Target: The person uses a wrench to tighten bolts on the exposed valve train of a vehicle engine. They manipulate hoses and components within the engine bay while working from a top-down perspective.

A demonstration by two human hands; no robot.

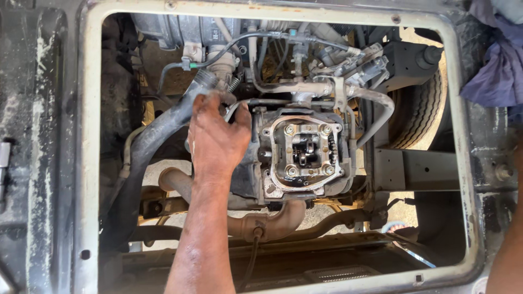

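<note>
My left hand point(217, 139) reaches down through the rectangular floor opening into the engine bay. Its fingers are curled at the upper end of a thick black hose point(155, 136), just left of the open cylinder head point(305, 149). A thin bright metal piece point(231, 109) shows beside the thumb; whether the hand grips it is hidden. The cylinder head is uncovered, with oily rocker parts, several bolt heads and a timing chain on its right side. Only my right forearm point(506, 256) shows at the lower right edge; that hand is out of frame.
The painted metal frame point(90, 163) borders the opening. A rusty exhaust pipe point(267, 220) runs under the head. Cables, hoses and a metal tube point(376, 100) crowd the top. A tyre point(417, 114) sits at the right, a purple cloth point(498, 65) on the upper right.
</note>
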